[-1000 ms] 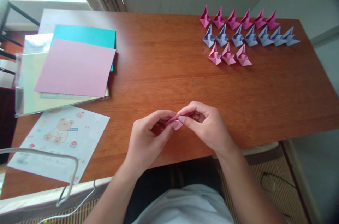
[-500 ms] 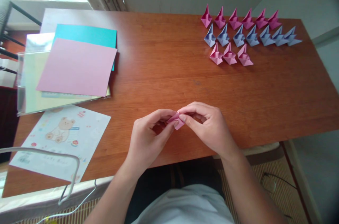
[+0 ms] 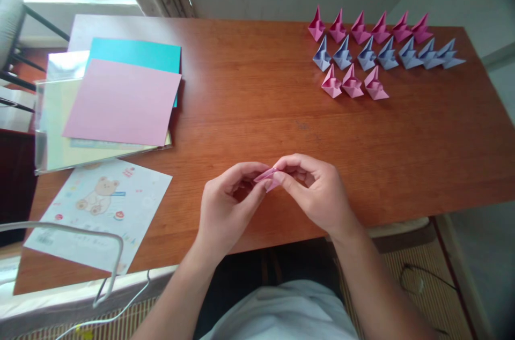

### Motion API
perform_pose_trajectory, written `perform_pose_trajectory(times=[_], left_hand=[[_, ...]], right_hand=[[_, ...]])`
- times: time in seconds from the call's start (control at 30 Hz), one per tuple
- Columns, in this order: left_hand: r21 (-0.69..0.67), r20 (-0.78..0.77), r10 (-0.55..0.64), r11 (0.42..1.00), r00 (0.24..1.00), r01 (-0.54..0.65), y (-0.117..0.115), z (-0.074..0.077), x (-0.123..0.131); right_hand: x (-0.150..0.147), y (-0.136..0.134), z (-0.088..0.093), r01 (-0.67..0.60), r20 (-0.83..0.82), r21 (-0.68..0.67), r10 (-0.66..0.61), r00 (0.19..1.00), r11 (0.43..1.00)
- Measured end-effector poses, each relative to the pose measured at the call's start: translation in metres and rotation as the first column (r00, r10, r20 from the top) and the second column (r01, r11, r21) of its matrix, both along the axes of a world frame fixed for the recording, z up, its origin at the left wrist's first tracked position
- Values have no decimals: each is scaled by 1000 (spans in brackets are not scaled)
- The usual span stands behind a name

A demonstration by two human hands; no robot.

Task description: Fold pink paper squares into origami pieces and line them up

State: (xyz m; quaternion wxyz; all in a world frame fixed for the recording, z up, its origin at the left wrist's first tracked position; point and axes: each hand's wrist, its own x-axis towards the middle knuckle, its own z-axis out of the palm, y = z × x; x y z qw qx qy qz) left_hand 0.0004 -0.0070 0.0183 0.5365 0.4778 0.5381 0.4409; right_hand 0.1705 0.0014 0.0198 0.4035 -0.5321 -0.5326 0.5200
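Both hands meet over the near middle of the wooden table. My left hand and my right hand pinch a small folded piece of pink paper between their fingertips, just above the tabletop. Most of the piece is hidden by the fingers. At the far right stand rows of finished folded paper figures: a back row of dark pink ones, a middle row of blue ones and a short front row of light pink ones.
A stack of sheets lies at the left: a pink sheet over a teal sheet and a clear sleeve. A printed bear sheet lies near the front left edge. A white wire frame crosses the lower left.
The hands have lifted slightly and kept working the pink piece between the fingertips. The view has shifted a little, so everything sits slightly further right.
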Motion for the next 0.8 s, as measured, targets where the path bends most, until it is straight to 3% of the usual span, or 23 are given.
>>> perform_pose_trajectory(times=[0.23, 0.43, 0.63, 0.8], left_hand=[[-85, 170, 38, 996, 985, -24, 2, 7, -5], [-111, 168, 131, 987, 977, -113, 1, 7, 0], [-81, 79, 99, 992, 992, -92, 1, 5, 3], [-56, 69, 13, 998, 998, -9, 4, 10, 3]], right_hand=[[-10, -3, -3, 59, -214, -53, -69, 974, 997], [-9, -1, -1, 22, -118, -8, -22, 993, 1000], [-1, 6, 12, -92, 116, 55, 85, 990, 994], [-6, 6, 13, 49, 15, 18, -49, 999, 999]])
